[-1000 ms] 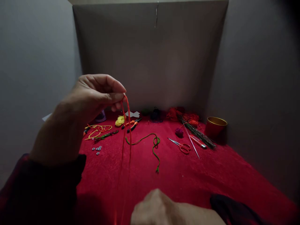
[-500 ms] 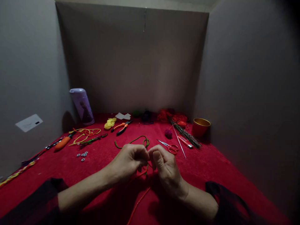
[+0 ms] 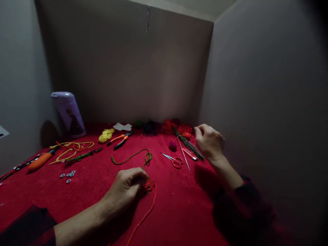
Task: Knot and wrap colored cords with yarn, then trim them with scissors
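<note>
My left hand (image 3: 128, 186) is closed in a pinch on an orange-red cord (image 3: 151, 203), low over the red cloth. The cord loops beside the fingertips and trails toward the front. A green cord (image 3: 133, 156) with a loop lies just beyond and runs down to the orange-red one near my fingertips; their crossing is partly hidden. My right hand (image 3: 210, 141) is raised at the right, beyond the scissors (image 3: 176, 162), with its fingers curled. Whether it grips anything does not show. The gold-rimmed red cup is hidden behind it.
A bundle of thin twigs (image 3: 191, 145), a metal needle (image 3: 183, 153) and a red cutter (image 3: 189, 153) lie at right. Pliers (image 3: 120, 140), yellow yarn (image 3: 106, 135), small metal rings (image 3: 68, 175), an orange-handled tool (image 3: 41, 162) and a purple bottle (image 3: 70, 116) stand or lie leftward. Grey walls surround the cloth.
My right hand has left the cord and moved up and to the right, in front of the cup. My left hand keeps the cord, slightly lower. The view has turned right.
</note>
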`<state>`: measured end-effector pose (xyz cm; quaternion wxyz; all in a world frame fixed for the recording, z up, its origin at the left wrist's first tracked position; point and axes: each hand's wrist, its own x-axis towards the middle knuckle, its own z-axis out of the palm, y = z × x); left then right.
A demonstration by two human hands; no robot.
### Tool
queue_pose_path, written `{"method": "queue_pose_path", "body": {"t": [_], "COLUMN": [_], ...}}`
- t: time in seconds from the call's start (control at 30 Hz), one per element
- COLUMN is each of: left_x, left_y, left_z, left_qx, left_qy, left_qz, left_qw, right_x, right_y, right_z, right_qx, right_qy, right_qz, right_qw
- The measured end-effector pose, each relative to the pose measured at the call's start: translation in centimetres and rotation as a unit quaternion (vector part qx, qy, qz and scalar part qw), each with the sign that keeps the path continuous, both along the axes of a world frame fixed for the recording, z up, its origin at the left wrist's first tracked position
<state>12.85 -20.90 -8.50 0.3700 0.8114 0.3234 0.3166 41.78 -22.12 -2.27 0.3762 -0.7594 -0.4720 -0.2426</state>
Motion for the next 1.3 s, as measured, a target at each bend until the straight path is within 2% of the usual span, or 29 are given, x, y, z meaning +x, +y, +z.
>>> {"method": "queue_pose_path", "body": {"t": [0.07, 0.1, 0.17, 0.2, 0.3, 0.37, 0.53, 0.67, 0.97, 1.2, 1.3], "left_x": [0.0, 0.0, 0.1, 0.1, 0.2, 0.1, 0.0, 0.0, 0.1, 0.0, 0.0], "left_y": [-0.1, -0.1, 0.0, 0.0, 0.0, 0.1, 0.2, 0.3, 0.4, 0.4, 0.4], "left_z": [0.0, 0.0, 0.1, 0.1, 0.3, 0.3, 0.0, 0.0, -0.1, 0.0, -0.1], "left_qx": [0.012, 0.017, 0.024, 0.028, 0.044, 0.050, 0.061, 0.057, 0.066, 0.067, 0.067], "left_qy": [-0.002, -0.002, 0.004, 0.006, 0.008, 0.008, 0.012, 0.013, 0.011, 0.016, 0.017], "left_qz": [-0.002, -0.003, -0.006, -0.006, -0.005, -0.007, -0.011, -0.014, -0.016, -0.019, -0.020], "left_qw": [1.000, 1.000, 1.000, 1.000, 0.999, 0.999, 0.998, 0.998, 0.998, 0.997, 0.997], "right_x": [3.8, 5.3, 7.3, 7.8, 8.0, 7.6, 7.1, 7.5, 7.5, 5.2, 3.8], "right_y": [0.1, 0.1, 0.1, 0.2, 0.7, 0.9, 0.8, 0.8, 0.8, 1.1, 1.0], "right_z": [0.1, -0.2, -1.2, -1.8, -3.1, -3.2, -2.3, -2.3, -2.0, -2.0, -1.8], "right_qx": [-0.090, -0.134, -0.185, -0.185, -0.145, -0.117, -0.027, 0.056, 0.130, 0.105, 0.119], "right_qy": [0.055, 0.076, 0.109, 0.109, 0.099, 0.095, 0.082, 0.054, -0.019, -0.033, -0.051], "right_qz": [-0.098, -0.116, -0.095, -0.069, 0.008, 0.035, 0.034, 0.025, 0.007, 0.108, 0.135], "right_qw": [0.990, 0.981, 0.972, 0.974, 0.984, 0.988, 0.996, 0.997, 0.991, 0.988, 0.982]}}
